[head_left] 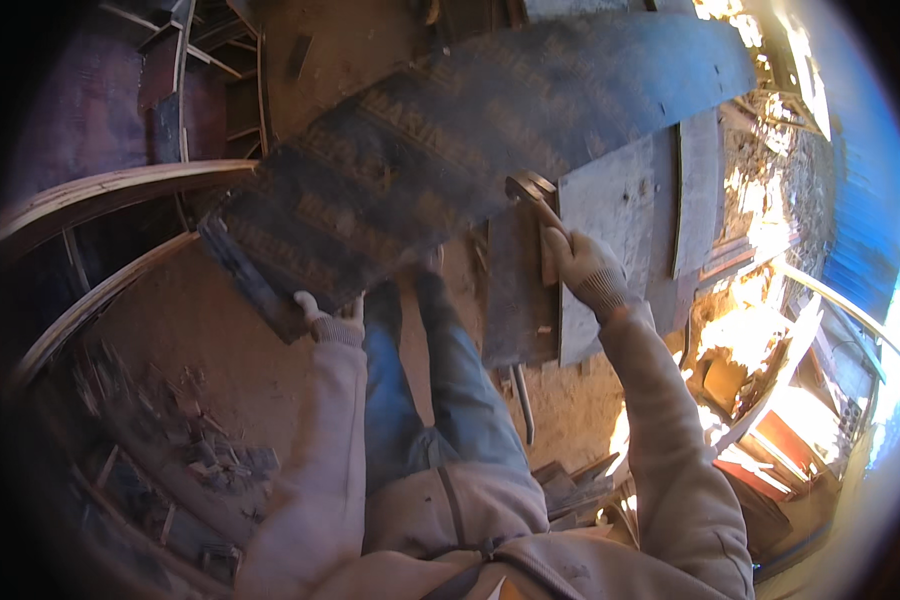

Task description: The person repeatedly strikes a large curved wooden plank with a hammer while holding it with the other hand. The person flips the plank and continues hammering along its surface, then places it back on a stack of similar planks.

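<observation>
My right hand (582,266), in a pale knitted-cuff glove, is closed round the wooden handle of a hammer (532,190). The hammer's head is beside the near right edge of a long dark plywood panel (400,140) with faded printing. This panel slants from the lower left up to the far right. At its near left corner, my gloved left hand (328,318) grips the edge, the fingers partly hidden. A dark strip of wood (255,280) stands along the panel's left end, close to my left thumb.
Grey boards (610,230) lie stacked right of my legs, beside a metal leg or bar (523,405). Curved panel edges (120,190) jut in from the left. Wood scraps (210,450) litter the ground at lower left. Sunlit offcuts (790,440) and a blue corrugated sheet (870,230) are at right.
</observation>
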### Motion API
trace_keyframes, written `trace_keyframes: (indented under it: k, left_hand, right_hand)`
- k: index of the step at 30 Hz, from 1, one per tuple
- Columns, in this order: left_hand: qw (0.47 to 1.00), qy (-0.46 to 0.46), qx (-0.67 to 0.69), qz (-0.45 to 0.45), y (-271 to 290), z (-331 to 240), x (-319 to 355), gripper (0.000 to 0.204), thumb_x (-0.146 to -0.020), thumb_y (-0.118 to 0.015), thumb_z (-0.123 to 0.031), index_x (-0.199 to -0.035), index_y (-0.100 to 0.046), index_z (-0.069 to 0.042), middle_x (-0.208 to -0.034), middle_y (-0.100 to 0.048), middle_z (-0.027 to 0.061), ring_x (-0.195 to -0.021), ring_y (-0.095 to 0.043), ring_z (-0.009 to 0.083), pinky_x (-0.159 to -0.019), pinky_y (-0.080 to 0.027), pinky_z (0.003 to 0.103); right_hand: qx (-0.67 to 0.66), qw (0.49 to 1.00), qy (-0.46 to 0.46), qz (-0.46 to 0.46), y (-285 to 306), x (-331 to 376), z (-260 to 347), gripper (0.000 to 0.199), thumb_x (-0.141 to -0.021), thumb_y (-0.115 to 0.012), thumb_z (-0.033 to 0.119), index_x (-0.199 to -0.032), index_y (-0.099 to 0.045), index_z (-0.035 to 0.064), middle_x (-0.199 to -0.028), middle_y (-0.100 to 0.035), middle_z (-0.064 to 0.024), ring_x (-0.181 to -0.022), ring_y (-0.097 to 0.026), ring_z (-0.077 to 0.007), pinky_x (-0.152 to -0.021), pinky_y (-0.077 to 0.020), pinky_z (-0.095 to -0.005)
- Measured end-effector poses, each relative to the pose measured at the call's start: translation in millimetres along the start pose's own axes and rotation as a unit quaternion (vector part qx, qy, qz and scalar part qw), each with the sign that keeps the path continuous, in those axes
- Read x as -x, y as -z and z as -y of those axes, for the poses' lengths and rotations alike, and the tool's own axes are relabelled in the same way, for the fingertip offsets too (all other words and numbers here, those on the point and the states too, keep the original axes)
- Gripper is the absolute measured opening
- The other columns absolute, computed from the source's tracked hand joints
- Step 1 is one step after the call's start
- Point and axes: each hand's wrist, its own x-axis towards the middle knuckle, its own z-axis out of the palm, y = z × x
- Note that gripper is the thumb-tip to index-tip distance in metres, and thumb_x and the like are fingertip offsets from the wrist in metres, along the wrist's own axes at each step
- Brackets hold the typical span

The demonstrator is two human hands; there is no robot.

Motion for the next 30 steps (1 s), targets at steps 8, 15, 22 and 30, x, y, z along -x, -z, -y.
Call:
trace_keyframes:
  k: [8, 15, 22, 30]
  left_hand:
    - [0.998, -0.030, -0.005, 0.047, 8.8, 8.6, 8.0, 0.099, -0.080, -0.088, -0.057, -0.151, -0.047, -0.002, -0.158, -0.048, 0.0122, -0.144, -0.048, 0.0340, -0.118, -0.046, 0.056]
    - [0.992, 0.006, -0.022, 0.121, 33.9, 2.8, -7.7, 0.091, -0.083, -0.086, -0.055, -0.149, -0.053, -0.002, -0.154, -0.055, 0.0100, -0.144, -0.048, 0.0321, -0.119, -0.045, 0.054]
    - [0.996, 0.034, -0.004, 0.078, 32.6, -8.5, 15.1, 0.088, -0.076, -0.094, -0.049, -0.142, -0.057, -0.003, -0.142, -0.063, 0.0085, -0.134, -0.056, 0.0297, -0.113, -0.052, 0.050]
    - [0.996, 0.040, -0.032, 0.067, 46.6, -23.5, 90.6, 0.110, -0.068, -0.097, -0.055, -0.147, -0.044, 0.001, -0.143, -0.057, 0.0101, -0.133, -0.056, 0.0294, -0.114, -0.053, 0.049]
  right_hand:
    - [-0.102, 0.917, 0.270, -0.276, -31.6, -1.8, -33.5, 0.047, -0.111, -0.048, 0.040, -0.120, -0.070, -0.0007, -0.087, -0.073, -0.0179, -0.079, -0.071, -0.0356, -0.073, -0.0539, -0.0421]
    - [-0.162, 0.981, -0.010, -0.110, -44.1, 11.2, -60.1, 0.048, -0.106, -0.055, 0.051, -0.120, -0.074, 0.0093, -0.097, -0.073, -0.0263, -0.090, -0.074, -0.0392, -0.083, -0.0567, -0.0449]
    - [-0.358, 0.915, -0.180, -0.054, -68.3, -18.6, -74.6, 0.040, -0.101, -0.067, 0.038, -0.122, -0.073, 0.0048, -0.097, -0.077, -0.0142, -0.094, -0.074, -0.0276, -0.082, -0.0562, -0.0394]
    - [-0.733, 0.632, -0.145, -0.205, -66.7, -72.1, -67.9, 0.024, -0.106, -0.064, 0.035, -0.110, -0.060, 0.0111, -0.077, -0.059, -0.0010, -0.061, -0.057, -0.0104, -0.049, -0.0438, -0.0307]
